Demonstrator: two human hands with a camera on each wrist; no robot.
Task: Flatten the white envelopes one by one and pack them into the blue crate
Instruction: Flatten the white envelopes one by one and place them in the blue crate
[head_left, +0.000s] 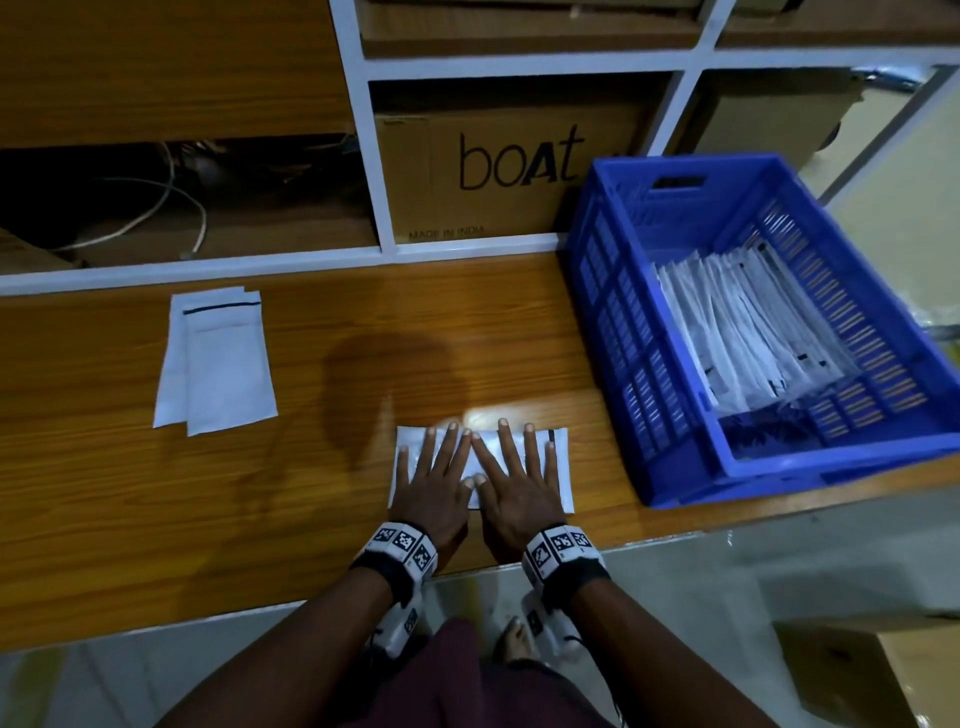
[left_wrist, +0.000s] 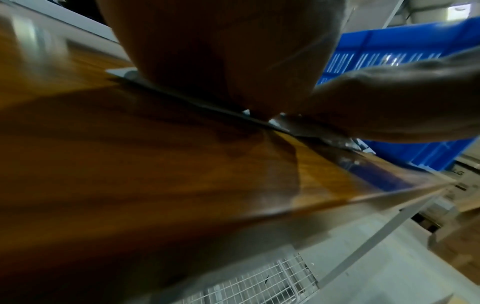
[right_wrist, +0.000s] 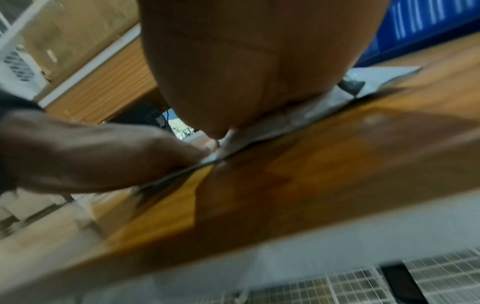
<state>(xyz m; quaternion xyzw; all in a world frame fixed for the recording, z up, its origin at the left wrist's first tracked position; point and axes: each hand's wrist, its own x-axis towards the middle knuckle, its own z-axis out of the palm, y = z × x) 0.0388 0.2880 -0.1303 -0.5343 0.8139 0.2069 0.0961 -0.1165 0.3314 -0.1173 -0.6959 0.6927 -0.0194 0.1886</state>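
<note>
A white envelope (head_left: 563, 467) lies near the front edge of the wooden table (head_left: 311, 467). My left hand (head_left: 434, 467) and right hand (head_left: 511, 467) both press flat on it, fingers straight and spread, thumbs touching in the middle. In the left wrist view the left palm (left_wrist: 221, 61) bears down on the envelope's edge (left_wrist: 122, 72); in the right wrist view the right palm (right_wrist: 246, 61) does the same on the envelope (right_wrist: 376, 76). The blue crate (head_left: 675, 322) stands at the right and holds several flat white envelopes (head_left: 743, 332). Two more white envelopes (head_left: 218, 364) lie overlapped at the left.
White shelving behind the table holds a cardboard box marked "boAt" (head_left: 498, 176) and loose cables (head_left: 156, 208). The crate overhangs the table's right front corner. Bare wood lies between the left envelopes and my hands. A cardboard box (head_left: 852, 670) sits on the floor at the right.
</note>
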